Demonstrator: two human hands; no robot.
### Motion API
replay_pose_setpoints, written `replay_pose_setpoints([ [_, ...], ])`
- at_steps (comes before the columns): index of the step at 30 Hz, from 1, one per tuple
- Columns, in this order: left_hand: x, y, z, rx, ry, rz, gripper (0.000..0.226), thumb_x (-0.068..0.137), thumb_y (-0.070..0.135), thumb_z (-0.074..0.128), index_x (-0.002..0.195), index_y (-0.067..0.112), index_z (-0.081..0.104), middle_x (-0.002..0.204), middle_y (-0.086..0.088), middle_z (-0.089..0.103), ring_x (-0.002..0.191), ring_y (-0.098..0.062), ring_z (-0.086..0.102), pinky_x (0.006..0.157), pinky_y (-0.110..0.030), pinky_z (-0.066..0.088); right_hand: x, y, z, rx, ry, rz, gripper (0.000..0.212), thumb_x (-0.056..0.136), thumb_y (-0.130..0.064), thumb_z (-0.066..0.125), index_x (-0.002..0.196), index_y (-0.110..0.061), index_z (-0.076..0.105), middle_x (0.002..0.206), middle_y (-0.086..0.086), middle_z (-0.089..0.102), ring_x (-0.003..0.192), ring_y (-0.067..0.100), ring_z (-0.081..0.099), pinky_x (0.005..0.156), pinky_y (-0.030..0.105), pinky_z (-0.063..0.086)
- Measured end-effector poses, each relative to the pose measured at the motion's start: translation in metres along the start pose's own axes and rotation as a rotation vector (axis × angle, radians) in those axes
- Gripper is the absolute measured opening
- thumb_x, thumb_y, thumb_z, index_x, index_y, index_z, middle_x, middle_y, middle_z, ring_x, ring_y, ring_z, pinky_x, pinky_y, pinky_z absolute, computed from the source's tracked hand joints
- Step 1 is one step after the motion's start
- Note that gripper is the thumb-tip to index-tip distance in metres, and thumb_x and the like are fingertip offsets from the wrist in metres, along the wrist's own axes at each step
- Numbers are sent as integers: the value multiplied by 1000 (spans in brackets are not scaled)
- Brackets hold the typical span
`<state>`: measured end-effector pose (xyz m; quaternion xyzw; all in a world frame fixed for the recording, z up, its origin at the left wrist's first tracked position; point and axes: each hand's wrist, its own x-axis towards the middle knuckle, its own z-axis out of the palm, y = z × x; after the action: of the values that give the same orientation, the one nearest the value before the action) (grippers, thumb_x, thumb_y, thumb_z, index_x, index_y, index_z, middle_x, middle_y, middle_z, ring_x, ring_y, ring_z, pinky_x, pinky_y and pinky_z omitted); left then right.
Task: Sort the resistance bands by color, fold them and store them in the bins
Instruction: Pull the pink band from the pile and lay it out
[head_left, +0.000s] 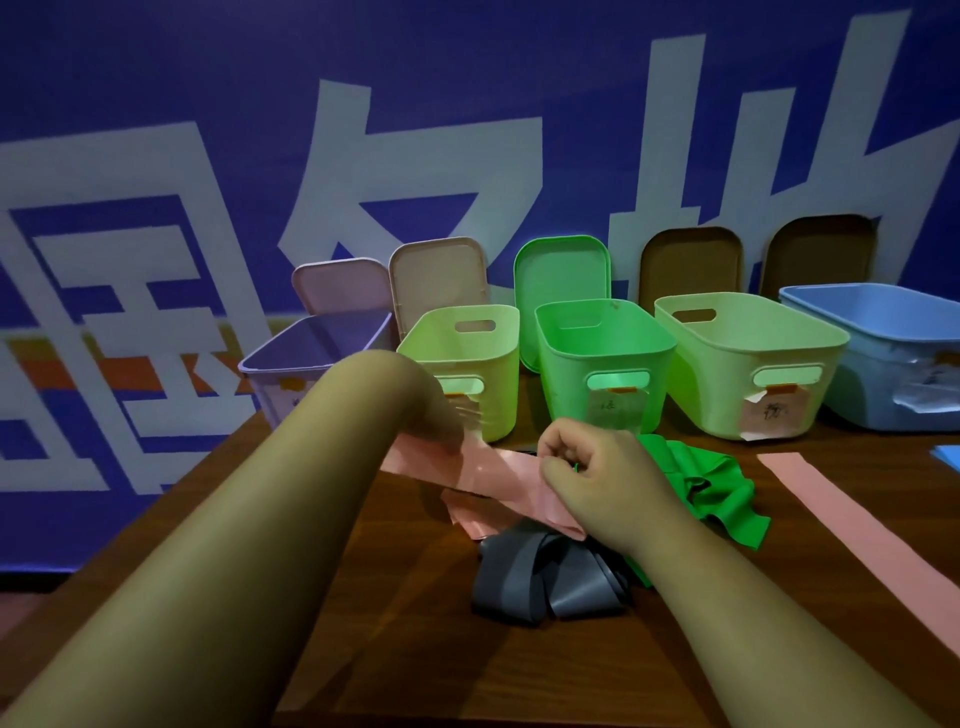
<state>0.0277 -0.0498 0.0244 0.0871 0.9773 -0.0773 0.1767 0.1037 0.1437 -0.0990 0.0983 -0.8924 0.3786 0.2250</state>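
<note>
R hand (587, 467), fingers curled, pinches flat pink rubber resistance band (498, 475) just in front of bright green plastic bin (602, 358). L hand (441, 421) at band's other end, blurred, grip can't tell. Keep band taut, edges aligned b4 folding.

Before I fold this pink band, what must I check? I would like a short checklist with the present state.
1. Right hand pinches the long pink elastic band: ok.
2. Left hand grip: cannot tell, blurred.
3. Band clear of the crumpled grey elastic band: not ok, they overlap.
4. Five plastic bins uncovered: ok.
5. Which bin is for pink: cannot tell, paper labels unreadable.
</note>
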Motion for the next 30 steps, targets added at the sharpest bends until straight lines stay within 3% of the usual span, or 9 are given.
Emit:
replay_pose_setpoints([
  [3,9,-11,5,29,88,149,42,100,49,62,127,18,69,121,-4,68,105,-23,64,89,-35,50,1,1,0,127,-15,32,10,90,-19,61,82,-26,62,67,3,59,64,21,53,64,45,48],
  [7,12,-20,17,-267,264,373,28,103,42,64,122,24,74,116,8,71,104,-12,66,94,-34,55,0,-7,-2,290,-78,78,11,85,-27,51,83,-19,58,78,14,53,69,12,44,65,39,36],
  [9,13,-22,24,-378,344,427,23,102,38,66,117,24,76,112,10,73,100,-8,68,95,-34,57,0,-9,-2,313,-99,85,11,85,-27,49,83,-19,56,75,6,49,72,11,43,68,37,35],
  [11,15,-23,33,-486,371,440,18,102,36,67,111,24,76,102,9,75,92,-10,71,90,-38,61,0,-8,-2,324,-100,92,11,85,-28,49,84,-20,56,76,0,48,74,10,43,70,37,34],
  [14,13,-22,45,-670,294,457,16,104,35,65,110,25,75,97,7,78,86,-11,75,84,-39,65,1,-8,-2,338,-82,96,10,85,-29,49,85,-21,56,79,6,50,74,11,43,70,38,33],
  [18,9,-13,56,-734,262,486,16,104,36,66,107,24,76,94,6,79,84,-11,76,79,-37,66,-1,-9,-1,342,-101,73,12,88,-30,51,91,-20,58,81,7,51,75,13,45,71,39,35],
  [25,10,-9,55,-769,415,404,7,97,23,75,96,21,82,83,4,80,74,-12,76,67,-29,64,-2,-8,0,394,-89,94,11,91,-32,58,93,-23,64,88,1,64,82,10,55,76,38,43],
  [30,0,-7,36,-643,602,427,7,98,27,74,100,25,80,86,12,76,70,-1,72,65,-22,61,0,-1,4,388,-29,159,6,101,-27,66,98,-32,64,92,-15,71,87,1,64,77,30,48],
])
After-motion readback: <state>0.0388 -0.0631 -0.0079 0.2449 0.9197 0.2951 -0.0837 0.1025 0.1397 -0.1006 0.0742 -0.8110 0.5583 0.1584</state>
